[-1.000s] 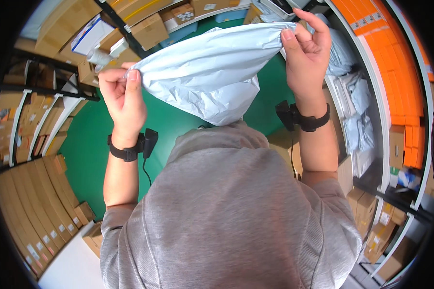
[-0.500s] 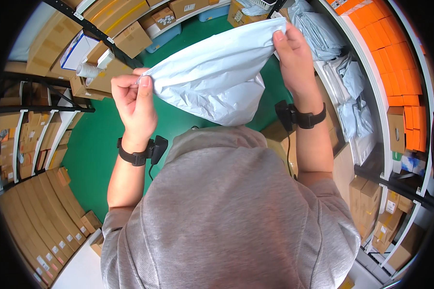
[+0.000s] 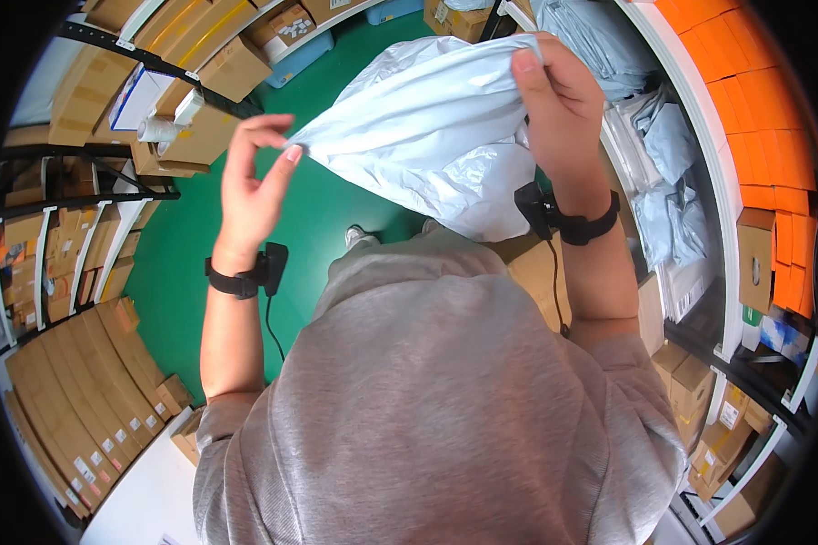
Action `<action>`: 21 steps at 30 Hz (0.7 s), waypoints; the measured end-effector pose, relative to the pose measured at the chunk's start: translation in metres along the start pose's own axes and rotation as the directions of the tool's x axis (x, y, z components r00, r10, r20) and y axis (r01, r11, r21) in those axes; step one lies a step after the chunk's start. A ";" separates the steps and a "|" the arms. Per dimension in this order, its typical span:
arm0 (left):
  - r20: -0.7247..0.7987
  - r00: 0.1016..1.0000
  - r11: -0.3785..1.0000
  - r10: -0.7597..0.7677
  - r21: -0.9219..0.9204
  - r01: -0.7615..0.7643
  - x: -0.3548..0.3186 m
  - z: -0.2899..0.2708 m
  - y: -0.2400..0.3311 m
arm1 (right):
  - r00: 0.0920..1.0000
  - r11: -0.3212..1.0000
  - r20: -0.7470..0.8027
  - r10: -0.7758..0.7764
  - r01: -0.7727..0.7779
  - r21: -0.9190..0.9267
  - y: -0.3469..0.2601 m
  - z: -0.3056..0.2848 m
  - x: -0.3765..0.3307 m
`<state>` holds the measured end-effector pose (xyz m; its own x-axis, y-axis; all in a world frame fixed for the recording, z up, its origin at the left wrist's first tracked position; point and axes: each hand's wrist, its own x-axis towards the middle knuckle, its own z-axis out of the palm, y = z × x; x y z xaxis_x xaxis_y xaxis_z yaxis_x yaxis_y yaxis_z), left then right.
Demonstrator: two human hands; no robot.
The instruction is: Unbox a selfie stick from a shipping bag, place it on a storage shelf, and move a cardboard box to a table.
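A pale blue-grey plastic mailing bag [image 3: 427,118] hangs creased in front of me, its upper edge drawn out between two corners. Thumb and fingers of my right hand [image 3: 563,113] pinch the right corner. At the left corner, my left hand [image 3: 256,186] has its thumb tip against the plastic while the slightly blurred fingers stand apart from the thumb. Below the upper edge the bag bulges and wrinkles; whether anything lies inside is hidden. Each wrist wears a black strap with a small box and a cable.
Shelves curve around me. More mailing bags [image 3: 668,145] lie on the right shelf beside stacked orange boxes [image 3: 754,118]. Tall cardboard cartons [image 3: 91,400] stand at lower left, and white rolls [image 3: 159,130] sit at upper left. Below is a green floor [image 3: 182,282].
My left hand's fingers have loosened and spread at the bag's corner. The bag has shifted right and its lower part has swung outward. My shoes now show below.
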<state>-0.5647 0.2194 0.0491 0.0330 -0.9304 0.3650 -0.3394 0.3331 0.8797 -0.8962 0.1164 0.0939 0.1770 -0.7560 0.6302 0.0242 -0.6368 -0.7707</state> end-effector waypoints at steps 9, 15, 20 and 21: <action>0.230 0.905 0.810 0.357 0.405 -0.423 0.046 0.064 0.114 | 0.895 0.916 0.353 -0.273 0.354 -0.188 -0.016 0.030 -0.004; 0.210 0.890 0.820 0.405 0.346 -0.455 0.033 0.053 0.097 | 0.880 0.946 0.430 -0.203 0.289 -0.146 -0.018 0.050 -0.012; 0.169 0.863 0.800 0.476 0.324 -0.504 0.028 0.025 0.090 | 0.893 0.982 0.439 -0.096 0.158 -0.107 -0.017 0.058 -0.011; 0.143 0.859 0.799 0.491 0.320 -0.510 0.026 0.013 0.089 | 0.897 0.988 0.437 -0.068 0.120 -0.093 -0.007 0.049 -0.010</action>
<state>-0.6064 0.2227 0.1327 -0.2729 -0.6579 0.7019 -0.5888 0.6912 0.4190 -0.8499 0.1357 0.0879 0.5870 -0.5683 0.5766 -0.0461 -0.7345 -0.6770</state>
